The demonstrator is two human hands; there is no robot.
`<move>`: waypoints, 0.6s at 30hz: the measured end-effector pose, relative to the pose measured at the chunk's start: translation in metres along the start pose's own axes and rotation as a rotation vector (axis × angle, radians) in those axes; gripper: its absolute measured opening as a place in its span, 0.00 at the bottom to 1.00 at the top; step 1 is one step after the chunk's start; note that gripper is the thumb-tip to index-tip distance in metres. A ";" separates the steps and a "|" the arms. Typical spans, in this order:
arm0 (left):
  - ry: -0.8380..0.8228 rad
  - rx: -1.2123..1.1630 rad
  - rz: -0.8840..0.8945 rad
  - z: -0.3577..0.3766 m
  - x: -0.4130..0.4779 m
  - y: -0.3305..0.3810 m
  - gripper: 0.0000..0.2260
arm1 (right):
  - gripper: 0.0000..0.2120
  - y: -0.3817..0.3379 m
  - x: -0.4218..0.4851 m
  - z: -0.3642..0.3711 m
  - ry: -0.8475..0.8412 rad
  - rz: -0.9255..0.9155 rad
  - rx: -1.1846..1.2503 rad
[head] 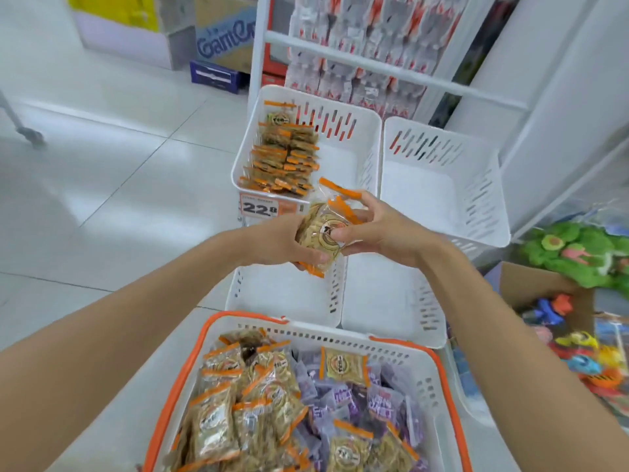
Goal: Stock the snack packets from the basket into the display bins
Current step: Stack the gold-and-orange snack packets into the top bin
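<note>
Both hands, left (282, 241) and right (381, 229), gripped a packet stack (323, 233); best squared, then stood beside the far-left bin's (367, 131) row (282, 158).

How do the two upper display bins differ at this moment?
The upper left bin holds a row of orange-edged packets along its left side; the upper right bin holds none. The upper left bin carries a price tag in front; none shows on the upper right bin. Both are white slotted plastic.
</note>
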State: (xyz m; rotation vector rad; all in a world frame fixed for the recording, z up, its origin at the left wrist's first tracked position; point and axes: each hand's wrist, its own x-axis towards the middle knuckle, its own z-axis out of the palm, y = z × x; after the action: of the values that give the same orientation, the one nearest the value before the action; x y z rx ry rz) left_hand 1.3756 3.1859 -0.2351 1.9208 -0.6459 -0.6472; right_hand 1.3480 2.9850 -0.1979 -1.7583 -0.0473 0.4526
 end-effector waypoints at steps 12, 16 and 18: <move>0.594 0.717 0.107 -0.108 0.085 -0.033 0.30 | 0.18 -0.022 0.111 -0.065 0.506 -0.190 -0.675; 0.638 0.789 0.115 -0.105 0.086 -0.069 0.26 | 0.14 0.021 0.128 -0.053 0.399 -0.188 -0.931; 0.699 0.806 0.160 -0.102 0.086 -0.074 0.24 | 0.14 0.021 0.129 -0.051 0.259 -0.074 -0.912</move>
State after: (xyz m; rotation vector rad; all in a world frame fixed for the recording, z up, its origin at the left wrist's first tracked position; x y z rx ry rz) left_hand 1.5184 3.2197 -0.2764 2.5737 -0.6302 0.4784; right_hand 1.4795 2.9674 -0.2445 -2.6872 -0.1517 0.1346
